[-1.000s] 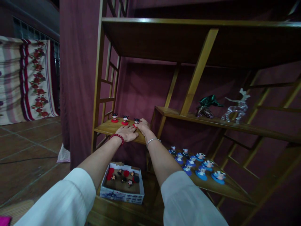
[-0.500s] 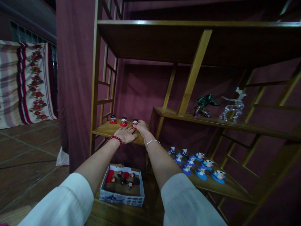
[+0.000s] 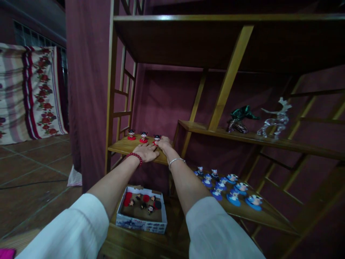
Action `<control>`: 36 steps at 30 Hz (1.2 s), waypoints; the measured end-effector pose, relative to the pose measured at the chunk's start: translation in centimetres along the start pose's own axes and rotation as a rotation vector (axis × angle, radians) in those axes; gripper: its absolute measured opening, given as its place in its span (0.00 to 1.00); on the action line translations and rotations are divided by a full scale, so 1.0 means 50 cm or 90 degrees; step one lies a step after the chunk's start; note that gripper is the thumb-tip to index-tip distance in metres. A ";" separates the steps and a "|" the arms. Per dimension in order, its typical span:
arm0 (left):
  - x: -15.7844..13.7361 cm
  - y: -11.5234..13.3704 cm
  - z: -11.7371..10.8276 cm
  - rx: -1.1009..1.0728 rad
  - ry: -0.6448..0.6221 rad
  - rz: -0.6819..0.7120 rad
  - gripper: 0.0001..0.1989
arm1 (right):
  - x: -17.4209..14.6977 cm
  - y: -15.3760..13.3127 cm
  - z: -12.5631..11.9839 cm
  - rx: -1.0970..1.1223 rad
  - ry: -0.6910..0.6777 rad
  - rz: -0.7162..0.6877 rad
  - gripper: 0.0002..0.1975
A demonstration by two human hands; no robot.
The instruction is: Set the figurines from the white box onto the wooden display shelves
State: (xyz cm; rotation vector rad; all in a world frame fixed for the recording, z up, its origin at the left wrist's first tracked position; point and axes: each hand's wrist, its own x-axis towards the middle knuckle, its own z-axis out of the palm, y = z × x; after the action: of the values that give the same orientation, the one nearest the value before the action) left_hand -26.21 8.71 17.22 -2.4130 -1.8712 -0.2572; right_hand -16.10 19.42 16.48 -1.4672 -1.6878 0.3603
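Observation:
My right hand (image 3: 164,144) reaches to a small wooden shelf (image 3: 122,146) and pinches the third little figure on a red base (image 3: 156,138). Two more such figures (image 3: 131,134) (image 3: 143,136) stand in a row to its left. My left hand (image 3: 147,152) lies flat on the shelf board just in front, palm down, holding nothing. A red bead bracelet is on my left wrist and a thin silver bangle on my right.
Below my arms sits an open cardboard box (image 3: 141,225) with several more red figures. Several blue-based figures (image 3: 228,186) stand on a lower shelf to the right. A green ornament (image 3: 239,118) and a glass deer (image 3: 277,118) are on the higher right shelf.
Both hands stay where they were on the shelf; only the camera has shifted slightly.

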 end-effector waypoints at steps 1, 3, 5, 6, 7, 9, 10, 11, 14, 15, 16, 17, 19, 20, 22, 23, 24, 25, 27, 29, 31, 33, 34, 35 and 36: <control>0.001 -0.001 0.000 -0.001 -0.002 -0.001 0.31 | 0.000 -0.001 0.000 -0.001 0.000 0.009 0.14; 0.002 -0.001 0.000 -0.003 -0.002 -0.002 0.30 | -0.001 -0.003 0.001 -0.005 0.000 0.026 0.14; 0.002 -0.001 0.000 -0.009 0.001 -0.002 0.30 | -0.002 -0.004 0.000 -0.012 -0.001 0.032 0.14; 0.002 -0.001 -0.001 -0.013 0.004 -0.002 0.30 | -0.003 -0.005 -0.001 -0.018 0.000 0.032 0.14; 0.002 -0.001 0.000 -0.017 0.008 -0.002 0.30 | -0.004 -0.006 -0.002 -0.026 0.000 0.032 0.15; 0.001 -0.001 0.000 -0.021 0.015 -0.001 0.30 | -0.007 -0.006 -0.005 -0.043 0.003 0.024 0.15; 0.000 -0.002 0.001 -0.021 0.018 -0.001 0.30 | -0.009 -0.007 -0.006 -0.048 0.004 0.018 0.16; -0.001 -0.002 0.001 -0.022 0.020 -0.001 0.30 | -0.010 -0.007 -0.008 -0.048 0.004 0.012 0.16; -0.004 -0.002 0.002 -0.024 0.023 -0.008 0.31 | -0.013 -0.008 -0.009 -0.019 0.000 0.005 0.15; -0.005 -0.001 0.002 -0.024 0.024 -0.011 0.31 | -0.013 -0.008 -0.009 -0.005 -0.002 0.005 0.16; -0.005 -0.001 0.002 -0.024 0.025 -0.013 0.31 | -0.013 -0.007 -0.008 0.008 -0.005 0.006 0.16; -0.005 -0.001 0.002 -0.024 0.026 -0.013 0.31 | -0.012 -0.007 -0.007 0.018 -0.006 0.007 0.16; -0.005 0.000 0.002 -0.020 0.026 -0.012 0.31 | -0.008 -0.005 -0.003 0.024 -0.006 0.009 0.17; -0.005 0.000 0.002 -0.018 0.027 -0.011 0.31 | -0.006 -0.003 -0.002 0.024 -0.005 0.012 0.17; -0.005 0.000 0.002 -0.016 0.029 -0.010 0.31 | -0.003 -0.001 0.001 0.023 -0.001 0.018 0.18; -0.005 -0.001 0.002 -0.016 0.029 -0.008 0.31 | -0.001 0.000 0.002 0.023 0.000 0.022 0.18; -0.004 -0.001 0.003 -0.017 0.028 -0.007 0.31 | -0.001 0.000 0.002 0.023 0.001 0.025 0.19; -0.004 -0.002 0.003 -0.018 0.026 -0.006 0.31 | 0.000 0.001 0.001 0.022 0.002 0.026 0.19; -0.003 -0.003 0.004 -0.021 0.025 -0.005 0.31 | -0.001 0.000 -0.001 0.013 0.006 0.030 0.19; -0.003 -0.004 0.004 -0.021 0.029 -0.002 0.31 | -0.003 -0.001 -0.004 -0.004 0.010 0.038 0.18; -0.002 -0.004 0.005 -0.022 0.032 -0.002 0.31 | -0.004 -0.003 -0.007 -0.012 0.006 0.037 0.18; -0.002 -0.004 0.004 -0.022 0.030 -0.005 0.31 | -0.004 -0.005 -0.008 -0.011 -0.006 0.024 0.18; -0.002 -0.004 0.004 -0.023 0.026 -0.006 0.31 | -0.004 -0.006 -0.008 -0.012 -0.013 0.017 0.18; -0.003 -0.003 0.003 -0.025 0.023 -0.008 0.31 | -0.004 -0.006 -0.007 -0.015 -0.019 0.013 0.18; -0.003 -0.003 0.002 -0.026 0.020 -0.009 0.31 | -0.004 -0.007 -0.007 -0.024 -0.021 0.015 0.17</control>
State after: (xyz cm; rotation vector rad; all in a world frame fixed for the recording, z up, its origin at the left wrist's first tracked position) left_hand -26.38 8.63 17.08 -2.4090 -1.8888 -0.3354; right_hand -16.09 19.05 16.86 -1.5168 -1.7138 0.3691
